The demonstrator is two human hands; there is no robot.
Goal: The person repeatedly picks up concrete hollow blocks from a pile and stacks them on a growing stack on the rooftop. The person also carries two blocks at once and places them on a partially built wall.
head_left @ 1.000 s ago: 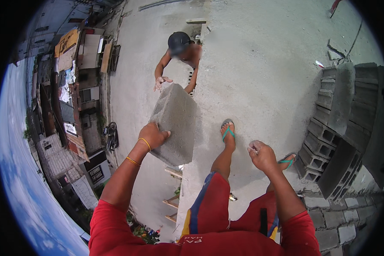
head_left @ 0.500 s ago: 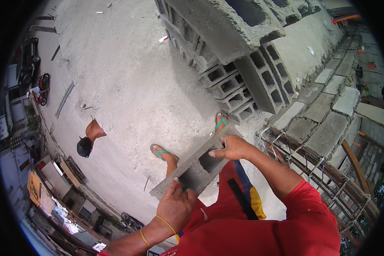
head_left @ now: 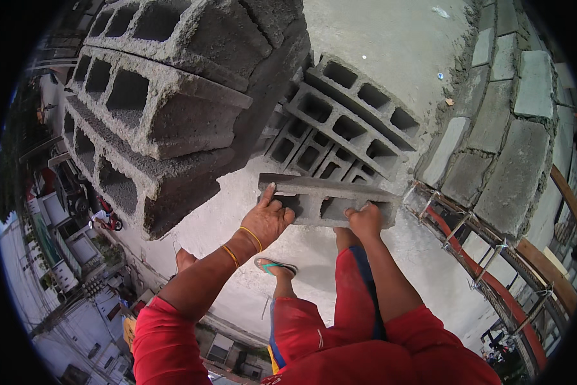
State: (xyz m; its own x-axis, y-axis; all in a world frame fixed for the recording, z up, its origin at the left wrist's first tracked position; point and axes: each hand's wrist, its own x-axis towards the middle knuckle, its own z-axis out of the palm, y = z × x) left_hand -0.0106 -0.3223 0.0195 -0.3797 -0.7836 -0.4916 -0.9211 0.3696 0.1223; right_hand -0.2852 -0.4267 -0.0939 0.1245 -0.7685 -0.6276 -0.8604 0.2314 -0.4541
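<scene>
Both my hands carry a grey hollow concrete block [head_left: 309, 204] in front of my legs, its hollows facing me. At the block's left end, my left hand [head_left: 267, 217] is closed on it, a finger lying along the upper edge. Toward its right end, my right hand [head_left: 365, 220] grips the lower wall by a hollow. Just beyond the held block, several more hollow blocks [head_left: 347, 128] lean and lie together on the ground. A tall stack of hollow blocks [head_left: 192, 122] rises close on the left.
A block wall [head_left: 468, 135] with mortar joints runs along the right. Below it lies a tied steel rebar cage [head_left: 474, 247] beside wooden boards [head_left: 545, 266]. My sandalled foot [head_left: 275, 265] stands on pale dusty ground. A red motorcycle [head_left: 111, 220] is far left.
My view has swung toward the stack, which now looms on the left. The held block has turned from a slant to nearly level and moved farther out, both hands still on it.
</scene>
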